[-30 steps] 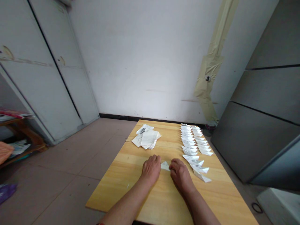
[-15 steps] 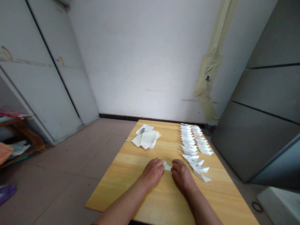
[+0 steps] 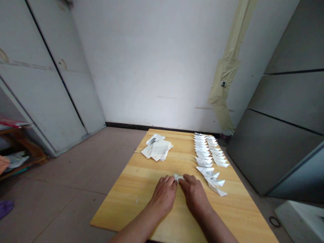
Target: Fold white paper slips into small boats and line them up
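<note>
A small piece of folded white paper [image 3: 178, 177] lies on the wooden table, mostly covered by my fingers. My left hand [image 3: 165, 190] grips its left side with curled fingers. From the right, my right hand [image 3: 192, 189] presses on the same paper, fingers bent and close together. Both hands rest low at the table's middle, their fingertips almost meeting. To the right stand rows of folded paper boats [image 3: 203, 152], white with some print on them. A loose pile of flat paper sheets [image 3: 160, 149] lies at the far left of the table.
The wooden table [image 3: 126, 199] reaches toward a white wall [image 3: 152, 67]. A grey cabinet [image 3: 265, 152] stands close on the right. At the left are white cupboard doors [image 3: 58, 84] and a low wooden shelf [image 3: 32, 148].
My hands have come closer together over the paper, so less of it shows. My right hand moved left and now lies flatter. The pile and the boats stay put.
</note>
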`<state>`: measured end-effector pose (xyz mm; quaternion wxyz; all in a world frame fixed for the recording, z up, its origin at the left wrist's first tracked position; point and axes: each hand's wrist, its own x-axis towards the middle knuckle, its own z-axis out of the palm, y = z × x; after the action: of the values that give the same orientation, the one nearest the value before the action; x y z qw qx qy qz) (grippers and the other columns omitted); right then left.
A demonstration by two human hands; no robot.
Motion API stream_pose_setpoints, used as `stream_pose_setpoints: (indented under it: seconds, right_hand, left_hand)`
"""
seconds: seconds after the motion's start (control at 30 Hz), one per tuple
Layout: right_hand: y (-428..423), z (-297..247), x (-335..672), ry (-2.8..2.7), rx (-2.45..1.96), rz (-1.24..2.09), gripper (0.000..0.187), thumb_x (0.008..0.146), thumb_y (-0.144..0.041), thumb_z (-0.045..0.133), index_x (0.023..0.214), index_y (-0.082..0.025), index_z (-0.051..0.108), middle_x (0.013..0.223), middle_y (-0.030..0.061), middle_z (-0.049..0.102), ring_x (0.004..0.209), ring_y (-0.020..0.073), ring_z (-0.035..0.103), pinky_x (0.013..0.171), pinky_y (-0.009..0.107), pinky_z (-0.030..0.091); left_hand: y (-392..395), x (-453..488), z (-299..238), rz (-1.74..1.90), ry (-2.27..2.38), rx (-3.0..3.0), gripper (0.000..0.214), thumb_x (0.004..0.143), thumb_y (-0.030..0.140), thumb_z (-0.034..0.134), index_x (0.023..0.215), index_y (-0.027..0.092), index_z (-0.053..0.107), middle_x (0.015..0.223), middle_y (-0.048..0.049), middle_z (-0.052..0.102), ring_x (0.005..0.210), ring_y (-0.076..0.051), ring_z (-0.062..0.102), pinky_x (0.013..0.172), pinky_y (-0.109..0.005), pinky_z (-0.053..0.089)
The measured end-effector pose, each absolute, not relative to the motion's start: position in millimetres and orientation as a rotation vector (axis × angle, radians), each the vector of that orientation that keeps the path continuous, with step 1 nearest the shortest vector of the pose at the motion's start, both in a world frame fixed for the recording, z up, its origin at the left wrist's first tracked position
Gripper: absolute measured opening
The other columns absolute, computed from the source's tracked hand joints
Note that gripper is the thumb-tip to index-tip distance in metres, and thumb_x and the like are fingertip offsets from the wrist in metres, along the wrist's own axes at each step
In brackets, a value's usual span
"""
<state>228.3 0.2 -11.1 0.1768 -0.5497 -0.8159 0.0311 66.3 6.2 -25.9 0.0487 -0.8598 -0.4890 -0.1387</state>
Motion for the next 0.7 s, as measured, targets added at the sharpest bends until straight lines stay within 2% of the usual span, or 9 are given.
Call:
stream_pose_setpoints:
  seconds: [0.07,0.17,0.4,0.57,0.7]
  right_hand:
    - [-3.3,-15.7,226.7,-2.351,-1.555,0.013,0.027,0.093,-0.013,0.048,0.107,-0.028,0.066,0.116,0.0063,0.063,0.098,0.0218,0.055,0.078,0.031,0.036]
    - [-4.4,-20.0,225.7,-2.387,-1.556,-0.037,0.027,0.093,-0.013,0.049,0.11,-0.027,0.065,0.116,0.006,0.063,0.099,0.022,0.054,0.079,0.033,0.035]
    - [-5.0,-19.8,221.4,-2.351,-1.608,-0.083,0.021,0.093,-0.012,0.049,0.095,-0.023,0.066,0.106,0.0055,0.066,0.096,0.0226,0.053,0.077,0.034,0.033]
    - [-4.2,-22.2,224.2,-2.296,-1.642,-0.106,0.023,0.091,-0.007,0.047,0.087,-0.021,0.066,0.098,0.0062,0.067,0.091,0.0232,0.053,0.074,0.034,0.032]
    - [-2.4,-24.0,230.0,-2.235,-1.724,-0.156,0.024,0.088,-0.004,0.047,0.082,-0.018,0.065,0.091,0.0082,0.067,0.086,0.0246,0.053,0.072,0.035,0.032]
  left_hand:
    - [5.7,65.4,-26.0,-0.436,-1.474,-2.632,0.023,0.097,0.014,0.042,0.094,0.018,0.065,0.095,-0.004,0.064,0.09,-0.022,0.056,0.076,-0.037,0.042]
    - [6.8,63.2,-27.8,-0.442,-1.44,-2.658,0.02,0.095,0.014,0.045,0.095,0.019,0.064,0.098,-0.0033,0.065,0.091,-0.021,0.056,0.076,-0.037,0.042]
    - [8.0,63.7,-26.6,-0.388,-1.491,-2.67,0.021,0.095,0.016,0.046,0.104,0.019,0.065,0.104,-0.0065,0.066,0.095,-0.022,0.057,0.081,-0.037,0.043]
    - [4.2,64.0,-17.9,-0.35,-1.559,-2.702,0.024,0.096,0.016,0.045,0.111,0.019,0.063,0.112,-0.0076,0.067,0.1,-0.023,0.057,0.083,-0.039,0.044]
    - [2.0,62.7,-16.8,-0.373,-1.562,-2.737,0.025,0.093,0.019,0.051,0.116,0.02,0.061,0.123,-0.0078,0.064,0.105,-0.024,0.056,0.086,-0.039,0.044]
